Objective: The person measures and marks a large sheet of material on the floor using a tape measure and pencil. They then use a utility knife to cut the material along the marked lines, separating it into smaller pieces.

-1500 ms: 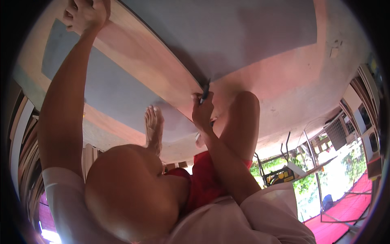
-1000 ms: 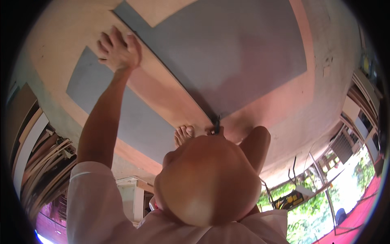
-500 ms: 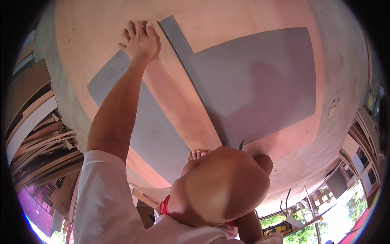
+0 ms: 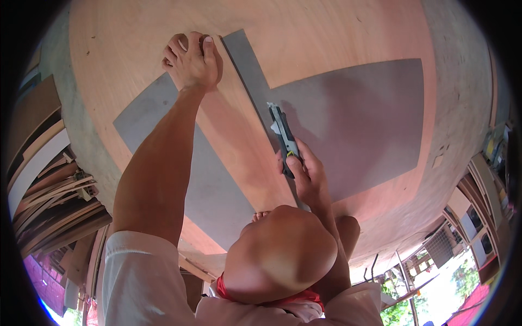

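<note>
beside the wooden strip [image 4: 239, 141], the right hand [image 4: 311, 176] wraps its fingers round a utility knife [image 4: 287, 140], nose away, roughly parallel; the left hand [image 4: 194, 64], half-curled, rests on it farther along.

My knee [image 4: 283, 252] blocks part of the view.
Behind it, most of my foot [image 4: 260, 215] and part of my right forearm [image 4: 329, 220] are hidden. My right hand [image 4: 306, 169] covers some of the knife [image 4: 284, 129]; whether its blade is out is too small to tell. The lower edge cuts off my shirt [image 4: 147, 277].
</note>
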Action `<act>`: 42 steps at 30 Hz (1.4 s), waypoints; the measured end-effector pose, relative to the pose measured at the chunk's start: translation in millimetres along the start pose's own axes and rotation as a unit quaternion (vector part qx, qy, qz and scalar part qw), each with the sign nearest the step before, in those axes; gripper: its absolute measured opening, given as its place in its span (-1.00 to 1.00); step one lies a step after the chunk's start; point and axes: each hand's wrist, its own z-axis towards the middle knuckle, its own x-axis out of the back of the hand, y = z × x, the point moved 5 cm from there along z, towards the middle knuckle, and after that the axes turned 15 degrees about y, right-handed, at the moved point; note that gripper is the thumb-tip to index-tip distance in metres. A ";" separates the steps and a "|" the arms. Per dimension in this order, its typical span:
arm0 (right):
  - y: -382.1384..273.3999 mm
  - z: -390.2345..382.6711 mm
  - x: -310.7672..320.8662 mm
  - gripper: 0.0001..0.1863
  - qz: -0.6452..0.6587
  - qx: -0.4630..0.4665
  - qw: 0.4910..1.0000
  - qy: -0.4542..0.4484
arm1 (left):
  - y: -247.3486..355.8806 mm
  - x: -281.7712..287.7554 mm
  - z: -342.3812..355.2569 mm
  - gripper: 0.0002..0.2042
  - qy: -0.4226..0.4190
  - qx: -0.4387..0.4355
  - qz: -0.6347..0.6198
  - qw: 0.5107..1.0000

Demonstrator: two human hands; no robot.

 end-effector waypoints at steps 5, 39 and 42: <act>8.4 24.6 -27.5 -0.66 0.052 -0.065 0.996 0.030 | 2.1 3.2 -2.0 -0.67 -0.016 0.011 -0.004 1.000; -2.9 90.0 -58.1 -0.71 0.024 -0.050 0.991 0.124 | 1.4 9.7 0.8 -0.62 -0.012 0.021 0.015 1.000; -2.3 92.6 -62.6 -0.68 0.008 -0.037 0.993 0.108 | 1.1 9.3 0.8 -0.63 0.000 0.022 0.012 1.000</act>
